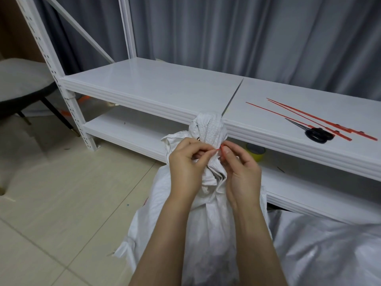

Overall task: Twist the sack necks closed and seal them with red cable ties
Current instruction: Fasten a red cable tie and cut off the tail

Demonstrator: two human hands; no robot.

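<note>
While head view holds only one sack (pixel 206 223) upright against shelf (pixel 165 87) edge, progress is judged from it alone. Its neck (pixel 208 131) is gathered and twisted; lock not yet visibly made. Hands are together at neck: left hand (pixel 185 162) and right hand (pixel 241 168) each pinch red cable tie (pixel 218 150), mostly hidden by fingertips. Judged mid-seal.
Spare ties (pixel 309 118) lie beside black scissors (pixel 317 134), well apart from hands.
Sack: white woven plastic, crinkled, tuft bunched above grip. Ties: thin, straight strips.
Second sack (pixel 329 254) sits lower right, neck out of view.

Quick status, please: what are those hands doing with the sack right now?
Left hand and right hand pinch red cable tie at twisted sack neck. Spare ties, scissors on shelf. Nothing blocking the neck.
</note>
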